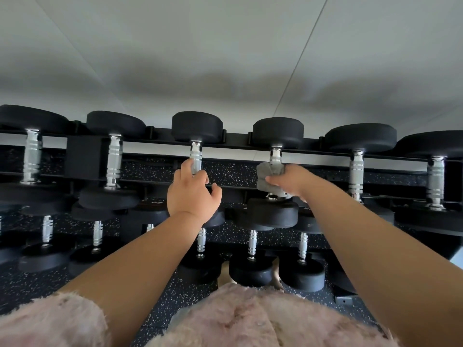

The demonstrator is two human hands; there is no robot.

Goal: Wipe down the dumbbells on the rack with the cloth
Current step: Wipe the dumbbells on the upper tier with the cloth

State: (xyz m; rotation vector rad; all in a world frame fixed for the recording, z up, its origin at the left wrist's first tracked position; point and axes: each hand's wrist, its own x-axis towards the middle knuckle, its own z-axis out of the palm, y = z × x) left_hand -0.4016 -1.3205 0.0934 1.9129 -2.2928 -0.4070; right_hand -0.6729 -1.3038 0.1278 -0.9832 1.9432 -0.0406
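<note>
Closest to you, your pink fuzzy top (pixel 238 316) fills the bottom edge, with speckled black flooring (pixel 170 296) showing beside it. Just beyond lies the lower row of dumbbells (pixel 251 270), chrome grips pointing away from you. Both forearms reach on to the upper row — your left hand (pixel 193 194) has its fingers curled round the chrome handle of the third dumbbell (pixel 196 126), thumb out to the side, while your right hand (pixel 292 181) clutches the grey cloth (pixel 265 175), bunched round the handle of the fourth dumbbell (pixel 278 132) right next door. Behind them runs the black rack rail (pixel 157 140) — and past that, a pale wall (pixel 225 58).
</note>
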